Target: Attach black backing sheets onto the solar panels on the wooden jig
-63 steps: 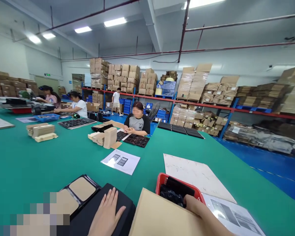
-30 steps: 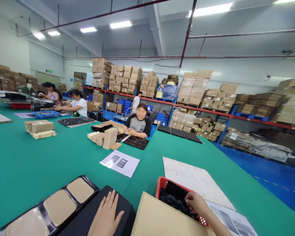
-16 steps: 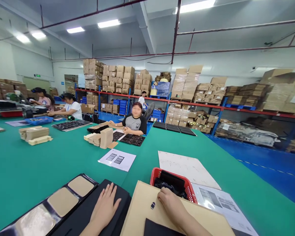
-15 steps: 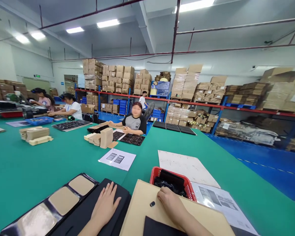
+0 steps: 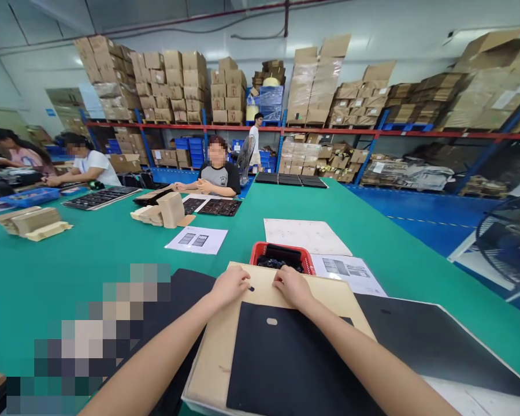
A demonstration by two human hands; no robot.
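Observation:
My left hand [image 5: 231, 285] is over the far left corner of a beige board [image 5: 214, 352], fingers bent and drawn together. Right at its fingertips lies a small black oval piece [image 5: 252, 289]; whether they grip it I cannot tell. My right hand [image 5: 293, 286] rests at the board's far edge, fingers curled closed, and anything inside them is hidden. Nearer me on the board is a black sheet [image 5: 281, 364] with an oval hole, partly covered by my right forearm.
Behind the board stands a red basket [image 5: 311, 263] of black pieces. Printed sheets [image 5: 351, 274] and a white board [image 5: 305, 236] lie beyond. Dark flat panels [image 5: 433, 341] flank the board at right, black sheets [image 5: 186, 283] at left. A co-worker [image 5: 218, 173] sits across; a fan [image 5: 509, 242] stands right.
My left hand has left the black sheets and moved right onto the board, beside the small black oval. My right hand stays near the far edge. The view has tilted down.

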